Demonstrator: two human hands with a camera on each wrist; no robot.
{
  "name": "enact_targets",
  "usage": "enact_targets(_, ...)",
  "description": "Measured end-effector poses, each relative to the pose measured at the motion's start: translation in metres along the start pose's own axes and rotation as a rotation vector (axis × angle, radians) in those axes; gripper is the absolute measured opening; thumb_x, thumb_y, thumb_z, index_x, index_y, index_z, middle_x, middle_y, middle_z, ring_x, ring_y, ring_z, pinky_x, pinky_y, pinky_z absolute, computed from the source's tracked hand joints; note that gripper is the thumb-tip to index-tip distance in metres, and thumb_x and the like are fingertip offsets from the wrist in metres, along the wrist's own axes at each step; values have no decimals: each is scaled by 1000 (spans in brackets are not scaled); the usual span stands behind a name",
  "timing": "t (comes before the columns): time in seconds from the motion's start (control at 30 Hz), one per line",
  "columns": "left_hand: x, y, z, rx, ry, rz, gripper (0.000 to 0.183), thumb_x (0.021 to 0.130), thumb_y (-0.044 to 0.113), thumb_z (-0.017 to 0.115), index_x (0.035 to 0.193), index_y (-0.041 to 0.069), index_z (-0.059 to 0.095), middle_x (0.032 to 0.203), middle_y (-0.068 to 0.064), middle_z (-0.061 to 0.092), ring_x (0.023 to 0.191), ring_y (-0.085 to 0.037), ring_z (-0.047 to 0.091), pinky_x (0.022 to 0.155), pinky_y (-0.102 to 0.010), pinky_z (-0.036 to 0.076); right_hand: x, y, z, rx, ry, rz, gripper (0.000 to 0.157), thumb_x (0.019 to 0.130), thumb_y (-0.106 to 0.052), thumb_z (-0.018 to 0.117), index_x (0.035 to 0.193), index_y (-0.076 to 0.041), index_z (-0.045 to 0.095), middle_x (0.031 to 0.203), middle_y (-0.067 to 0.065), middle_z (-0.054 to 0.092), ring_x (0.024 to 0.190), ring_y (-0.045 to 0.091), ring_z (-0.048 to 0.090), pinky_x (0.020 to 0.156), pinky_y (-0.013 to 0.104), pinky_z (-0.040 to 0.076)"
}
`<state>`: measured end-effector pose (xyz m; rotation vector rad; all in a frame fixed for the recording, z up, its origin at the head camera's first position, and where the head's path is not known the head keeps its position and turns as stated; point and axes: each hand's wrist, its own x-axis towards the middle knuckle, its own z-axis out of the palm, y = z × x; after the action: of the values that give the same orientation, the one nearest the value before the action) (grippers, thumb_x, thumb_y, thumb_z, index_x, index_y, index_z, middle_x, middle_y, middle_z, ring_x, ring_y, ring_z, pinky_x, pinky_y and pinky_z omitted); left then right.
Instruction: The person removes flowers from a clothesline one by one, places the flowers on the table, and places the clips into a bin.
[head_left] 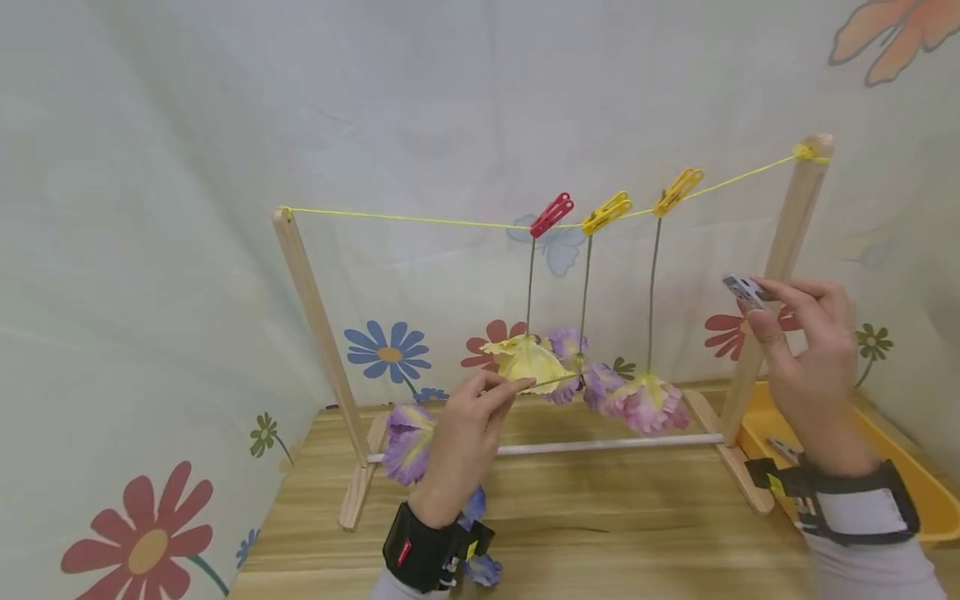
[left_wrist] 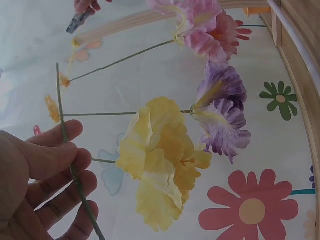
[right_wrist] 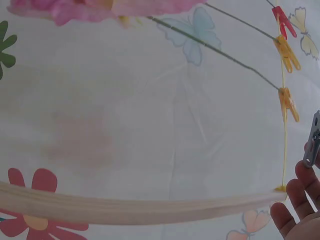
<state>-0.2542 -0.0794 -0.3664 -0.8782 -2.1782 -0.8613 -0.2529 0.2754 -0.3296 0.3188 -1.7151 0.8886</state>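
My left hand (head_left: 468, 425) pinches the thin green stem (left_wrist: 59, 95) of an artificial flower between thumb and fingers. A purple bloom (head_left: 405, 446) shows just left of that hand. On the right, my right hand (head_left: 813, 358) pinches a grey clothespin (head_left: 742, 292) near the right post. Three flowers hang head-down from a yellow string (head_left: 405, 219): a yellow one (left_wrist: 160, 160) under a red clothespin (head_left: 551, 215), a purple one (left_wrist: 222, 107) under a yellow clothespin (head_left: 606, 213), and a pink one (head_left: 648, 406) under another yellow clothespin (head_left: 677, 192).
The string runs between a left wooden post (head_left: 315, 325) and a right wooden post (head_left: 797, 217), joined low down by a white bar (head_left: 600, 446). A blue flower (head_left: 483, 571) lies on the wooden table (head_left: 600, 533), partly behind my left wrist. An orange tray (head_left: 918, 475) stands at right.
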Motion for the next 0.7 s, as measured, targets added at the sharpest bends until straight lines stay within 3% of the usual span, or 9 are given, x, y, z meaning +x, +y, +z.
enact_targets(0.17, -1, 1, 1, 65, -81, 25, 31, 100, 3, 67, 124, 18, 78, 97, -1, 64, 79, -12, 53, 66, -25, 44, -5, 3, -14, -44, 16, 49, 41, 102, -20, 67, 127, 12, 66, 118, -28, 45, 118, -7, 37, 97, 18, 24)
enact_targets(0.37, -2, 4, 3, 141, -206, 63, 29, 99, 5, 69, 122, 19, 79, 91, 3, 60, 74, -10, 48, 64, -21, 40, -8, 15, -28, -82, 26, 89, 45, 104, -24, 64, 131, 12, 64, 119, -28, 41, 118, -9, 34, 96, 15, 24)
enact_targets(0.57, -5, 6, 4, 167, -359, 20, 28, 101, 7, 67, 124, 19, 78, 95, 3, 65, 79, -10, 55, 68, -21, 46, -9, 43, -43, -138, 34, 177, 42, 104, -20, 62, 137, 7, 62, 118, -30, 36, 114, -12, 33, 94, 13, 26)
enact_targets(0.7, -8, 7, 8, 182, -493, -14, 26, 102, 10, 65, 124, 20, 78, 89, 5, 61, 72, -7, 50, 66, -18, 43, -10, 60, -53, -209, 13, 243, 40, 104, -15, 61, 140, 3, 61, 117, -32, 32, 112, -14, 31, 93, 14, 25)
